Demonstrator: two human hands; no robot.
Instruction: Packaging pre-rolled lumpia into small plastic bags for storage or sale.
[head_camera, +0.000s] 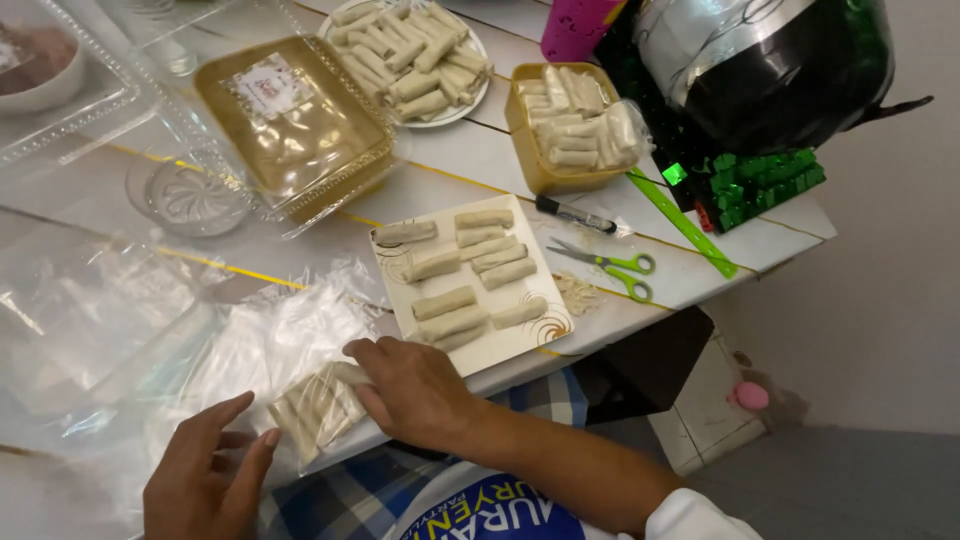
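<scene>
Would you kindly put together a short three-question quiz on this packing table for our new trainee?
1. True or false: the green-handled scissors lie on the square plate among the rolls.
2. Multiple choice: the right hand rests on A) the black marker, B) rolls in a clear plastic bag, C) the green ruler.
3. Fill in: the round white plate at the far edge holds a heap of pale ____.

Key
1. False: they lie on the table, to the right of that plate.
2. B; the left hand lies flat on the plastic beside it.
3. Rolls.
</scene>
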